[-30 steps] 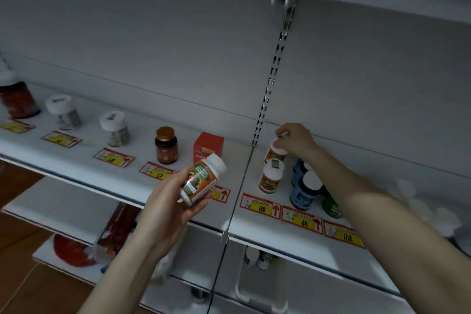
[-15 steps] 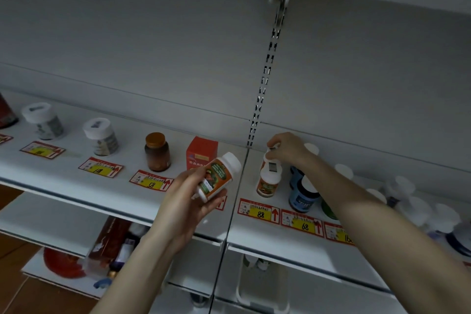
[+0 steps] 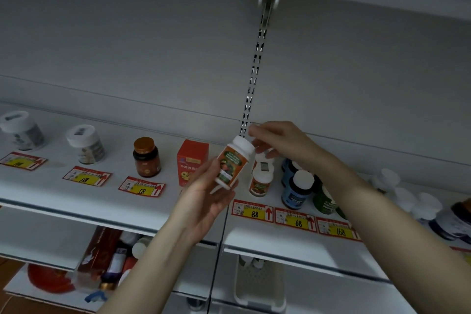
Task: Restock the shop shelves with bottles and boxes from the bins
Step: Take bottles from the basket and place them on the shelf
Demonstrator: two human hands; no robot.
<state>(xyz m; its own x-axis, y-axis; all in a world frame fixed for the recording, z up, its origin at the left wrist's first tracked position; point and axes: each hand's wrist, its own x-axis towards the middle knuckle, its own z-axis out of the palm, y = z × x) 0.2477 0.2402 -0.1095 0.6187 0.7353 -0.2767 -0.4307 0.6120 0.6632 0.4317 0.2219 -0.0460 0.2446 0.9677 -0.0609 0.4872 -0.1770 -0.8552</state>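
1 orange bottle (image 3: 232,163) lies tilted in the left hand (image 3: 204,201), whose fingers wrap its lower body, with the cap (image 3: 242,145) above the grip. It looks light, stiff and smooth, so the label middle seems the best hold. The right hand (image 3: 280,143) hovers beside the cap; whether it pinches anything I cannot tell.

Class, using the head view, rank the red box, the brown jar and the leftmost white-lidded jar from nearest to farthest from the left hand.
1. Red box, just left of the left hand, which grips an orange bottle.
2. Brown jar, further left on the shelf.
3. Leftmost white-lidded jar, at the frame's left edge.
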